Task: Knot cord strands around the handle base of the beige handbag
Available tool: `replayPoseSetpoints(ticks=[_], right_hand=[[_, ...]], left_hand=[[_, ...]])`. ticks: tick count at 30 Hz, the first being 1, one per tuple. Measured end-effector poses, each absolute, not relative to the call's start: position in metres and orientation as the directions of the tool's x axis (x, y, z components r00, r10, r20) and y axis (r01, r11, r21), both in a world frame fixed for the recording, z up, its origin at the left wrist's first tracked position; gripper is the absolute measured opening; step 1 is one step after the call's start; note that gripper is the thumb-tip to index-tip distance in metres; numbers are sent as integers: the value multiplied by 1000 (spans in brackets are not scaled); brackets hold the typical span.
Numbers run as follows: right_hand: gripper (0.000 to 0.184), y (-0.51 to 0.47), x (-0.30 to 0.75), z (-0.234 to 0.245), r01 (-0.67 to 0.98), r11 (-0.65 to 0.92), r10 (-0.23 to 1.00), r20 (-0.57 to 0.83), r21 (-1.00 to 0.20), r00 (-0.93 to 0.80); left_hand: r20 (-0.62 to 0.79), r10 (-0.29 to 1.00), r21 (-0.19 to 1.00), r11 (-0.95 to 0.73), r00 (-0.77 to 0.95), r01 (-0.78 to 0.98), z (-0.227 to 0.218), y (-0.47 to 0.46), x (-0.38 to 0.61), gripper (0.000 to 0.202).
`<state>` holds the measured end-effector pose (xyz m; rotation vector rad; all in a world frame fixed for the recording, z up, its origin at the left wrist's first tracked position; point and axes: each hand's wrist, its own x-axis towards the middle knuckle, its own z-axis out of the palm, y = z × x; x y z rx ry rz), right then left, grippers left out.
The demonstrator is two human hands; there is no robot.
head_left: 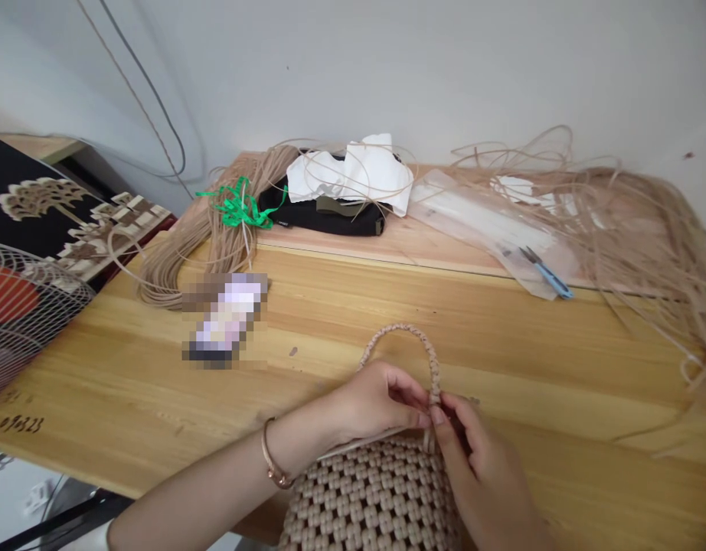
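A beige woven bag [376, 490] with an open lattice pattern stands at the near edge of the table. From its top rises a braided handle [400, 327] in an arch. My left hand [381, 398] pinches the handle's right base between thumb and fingers. On the other side of that base, my right hand [473, 451] is closed on it too, its thumb close to the left thumb. A loose pale strand [361, 439] runs along the bag's top edge below my left hand. The exact grip at the fingertips is partly hidden.
A coil of beige cord [163, 268] with a green tie [243, 203] lies at the back left, near a blurred phone [227, 317]. Behind are a black pouch [330, 218], white paper [379, 176], blue-handled snips [551, 279] and loose strands [645, 222]. A wire fan guard [31, 321] stands left.
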<state>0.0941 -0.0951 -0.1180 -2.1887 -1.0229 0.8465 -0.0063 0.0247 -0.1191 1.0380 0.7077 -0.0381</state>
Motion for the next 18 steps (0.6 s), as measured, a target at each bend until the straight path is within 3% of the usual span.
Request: replayPoseSetpoints(ticks=[5,9,18], right_hand=[[39,-101,99,-121,374,-548,801,-342,-748,491],[38,-105,99,-124,264,-561,772,-380,-785,509],[36,-99,95,-117,43,-545,758,-469,-838,454]], left_hand=[[-509,281,838,376,813,395,-119,26,-9,11],[-493,320,868,234,809,437,-122,26,-12,26],[-378,343,925,111,860,363,-113,26,-11,39]])
